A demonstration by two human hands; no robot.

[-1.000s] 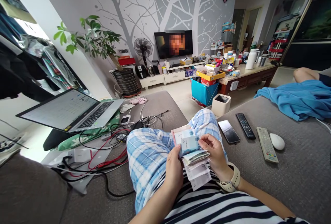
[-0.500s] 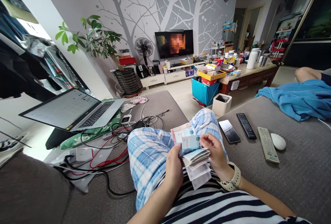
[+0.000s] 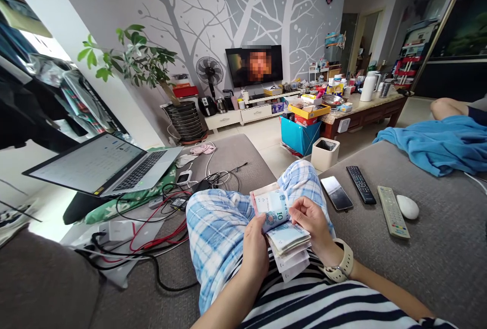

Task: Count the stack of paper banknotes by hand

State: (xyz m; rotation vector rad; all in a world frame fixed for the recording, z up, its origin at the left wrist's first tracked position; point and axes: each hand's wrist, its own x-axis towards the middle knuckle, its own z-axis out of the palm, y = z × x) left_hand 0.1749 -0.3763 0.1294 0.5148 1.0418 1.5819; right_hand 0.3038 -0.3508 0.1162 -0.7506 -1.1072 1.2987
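**Grey sofa (image 3: 426, 263), with banknotes (image 3: 289, 238) in both hands above plaid trousers (image 3: 216, 232)**

The banknotes were over the lap of the plaid trousers, a folded stack nearest the striped top (image 3: 323, 308) and a spread of notes, one marked 10, beyond it. Their fold and loose spread left edges exposed, probably so that single notes could be parted.

The left hand (image 3: 255, 248) gripped the banknotes from their left side, thumb on top; its other fingers were mostly hidden, likely bracing them from below. The right hand (image 3: 312, 223) pinched the right edge of the upper notes between thumb and bent fingers, perhaps because a corner separates more easily than a flat face. Both forearms came in low and converged in front of the body, the right wrist carrying a pale watch (image 3: 340, 263).

Right of the plaid trousers lay a phone (image 3: 337, 193), a black remote (image 3: 360, 185), a pale remote (image 3: 393, 211) and a white mouse (image 3: 407, 207), seemingly set within easy reach. Left of the plaid trousers, an open laptop (image 3: 133, 172) rested on green cloth (image 3: 102, 211), perhaps as a support.
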